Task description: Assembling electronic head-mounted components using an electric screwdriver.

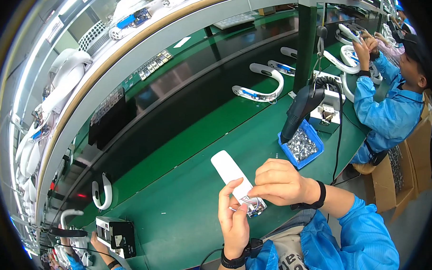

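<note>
Over the near edge of the green table, my left hand [233,226] grips a long white plastic housing [226,166] with a rounded far end. Thin wires [255,201] and a small circuit board [256,213] show at the housing's near end. My right hand [282,183] is closed in a pinch over that end, beside the wires. Its fingertips partly cover the spot, so whether they hold a wire or the housing is hard to see. Both wrists carry black bands.
A black electric screwdriver [300,108] hangs over a blue bin [312,159] of small metal parts, beside a boxy metal-fronted device [327,111]. Curved white housings [278,87] lie on the dark conveyor. A black-and-white box [119,236] stands at left. A co-worker [390,105] sits at right.
</note>
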The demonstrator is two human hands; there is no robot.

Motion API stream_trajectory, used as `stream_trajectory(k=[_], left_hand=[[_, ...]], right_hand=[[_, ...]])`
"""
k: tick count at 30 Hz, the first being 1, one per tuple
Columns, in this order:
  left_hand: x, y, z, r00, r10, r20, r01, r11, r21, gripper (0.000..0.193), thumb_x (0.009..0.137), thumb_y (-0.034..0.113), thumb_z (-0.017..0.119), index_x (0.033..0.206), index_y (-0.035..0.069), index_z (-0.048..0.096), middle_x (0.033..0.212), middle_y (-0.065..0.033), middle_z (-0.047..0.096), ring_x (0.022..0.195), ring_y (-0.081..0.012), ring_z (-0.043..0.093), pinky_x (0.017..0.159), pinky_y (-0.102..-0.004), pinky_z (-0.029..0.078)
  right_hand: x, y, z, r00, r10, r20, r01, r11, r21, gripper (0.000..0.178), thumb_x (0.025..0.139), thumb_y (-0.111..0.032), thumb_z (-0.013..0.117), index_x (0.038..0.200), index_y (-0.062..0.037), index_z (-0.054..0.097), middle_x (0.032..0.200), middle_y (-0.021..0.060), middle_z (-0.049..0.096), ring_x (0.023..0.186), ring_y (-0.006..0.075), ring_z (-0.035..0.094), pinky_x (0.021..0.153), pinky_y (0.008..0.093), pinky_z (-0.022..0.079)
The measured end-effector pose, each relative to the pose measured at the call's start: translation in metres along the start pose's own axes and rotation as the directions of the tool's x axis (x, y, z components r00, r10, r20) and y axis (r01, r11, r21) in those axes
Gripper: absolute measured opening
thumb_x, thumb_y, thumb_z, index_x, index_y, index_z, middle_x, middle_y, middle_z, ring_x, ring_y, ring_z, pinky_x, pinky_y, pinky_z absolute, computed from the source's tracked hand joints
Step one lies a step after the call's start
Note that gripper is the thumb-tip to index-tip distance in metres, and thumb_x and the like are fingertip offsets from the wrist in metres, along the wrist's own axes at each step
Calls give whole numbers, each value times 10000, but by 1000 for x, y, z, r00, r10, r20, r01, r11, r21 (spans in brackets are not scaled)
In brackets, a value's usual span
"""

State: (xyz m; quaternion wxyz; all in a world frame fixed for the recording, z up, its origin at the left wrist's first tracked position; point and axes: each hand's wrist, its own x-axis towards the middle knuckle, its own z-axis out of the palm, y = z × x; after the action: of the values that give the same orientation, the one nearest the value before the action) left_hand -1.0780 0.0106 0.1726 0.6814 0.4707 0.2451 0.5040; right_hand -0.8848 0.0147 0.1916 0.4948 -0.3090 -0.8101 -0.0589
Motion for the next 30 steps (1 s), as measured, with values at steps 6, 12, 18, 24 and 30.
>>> stream_trajectory(k=[6, 12, 18, 24, 30], left_hand=[[0, -2, -1, 1000, -31, 1, 30, 997, 77, 489, 1021, -11, 484, 1503, -38, 407, 1217, -193, 705, 1088, -173, 671, 944, -305, 511], [1, 2, 15, 998, -19, -57, 29, 985, 172, 407, 1087, 4, 478, 1492, 14, 442, 1131, -142, 729, 1038, -116, 657, 908, -270, 494], [1, 7, 20, 998, -27, -60, 31, 997, 77, 368, 1094, 29, 466, 1458, 28, 411, 1054, -210, 721, 941, -232, 714, 876, -370, 568], [-3, 0, 19, 998, 8, -66, -2, 996, 84, 348, 1086, 44, 442, 1431, 39, 400, 998, -229, 701, 856, -288, 715, 826, -429, 592], [-6, 6, 25, 976, -29, -214, 56, 992, 117, 310, 1031, 19, 506, 1337, 66, 531, 1000, -152, 659, 801, -200, 634, 755, -347, 557]], right_hand=[[3, 5, -5, 989, -140, 42, 143, 985, -97, 190, 761, -34, 788, 951, -49, 801, 905, 30, 684, 831, 198, 682, 668, 330, 546], [-6, -2, -18, 974, -171, 151, 205, 946, -250, 189, 796, -106, 773, 977, -54, 788, 1037, 47, 699, 955, 216, 674, 743, 355, 564], [-45, -15, -39, 926, 173, -334, -334, 789, -515, 359, 814, -71, 694, 1169, -30, 731, 1130, 123, 624, 1094, 323, 597, 939, 448, 492], [-21, 44, -83, 534, 489, -690, -709, 704, -50, 805, 935, -177, 764, 1580, 65, 348, 1615, 220, 396, 1483, 293, 409, 1235, 418, 302], [2, 75, -120, 607, 737, -296, -515, 649, 560, 343, 981, -166, 753, 1265, -21, 627, 1086, 8, 664, 1040, 81, 625, 933, 261, 498]])
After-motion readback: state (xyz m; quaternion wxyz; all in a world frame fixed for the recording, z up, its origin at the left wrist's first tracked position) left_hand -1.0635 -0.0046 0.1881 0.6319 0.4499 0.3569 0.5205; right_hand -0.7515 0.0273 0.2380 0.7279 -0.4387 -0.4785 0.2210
